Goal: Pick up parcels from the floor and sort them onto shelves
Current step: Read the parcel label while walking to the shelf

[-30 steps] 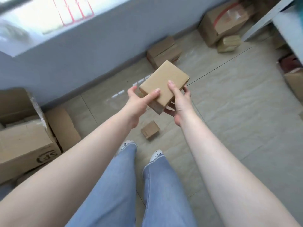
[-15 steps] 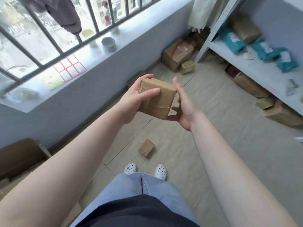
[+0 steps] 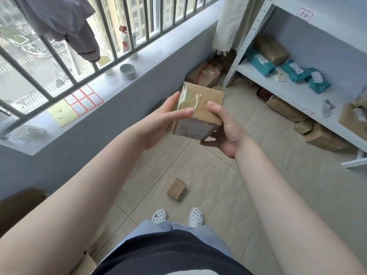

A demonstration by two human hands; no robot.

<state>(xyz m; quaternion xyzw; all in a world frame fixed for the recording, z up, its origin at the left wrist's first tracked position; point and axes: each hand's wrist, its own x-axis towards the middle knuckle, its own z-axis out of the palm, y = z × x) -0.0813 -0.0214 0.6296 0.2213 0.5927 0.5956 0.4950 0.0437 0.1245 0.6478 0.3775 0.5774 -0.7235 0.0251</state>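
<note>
- Your left hand (image 3: 158, 120) and right hand (image 3: 228, 133) both grip the cardboard parcel (image 3: 200, 108).
- Since 0.5 s ago you've rotated it: a labelled face now faces you.

We stand on a beige tiled floor (image 3: 208, 171) beside a low blue-grey wall (image 3: 95, 128), its pale sill (image 3: 111, 84) running under a barred window (image 3: 59, 56) full of daylight. To our right, a grey wall (image 3: 317, 46) backs the corner, where a cream curtain (image 3: 232, 22) hangs.
</note>
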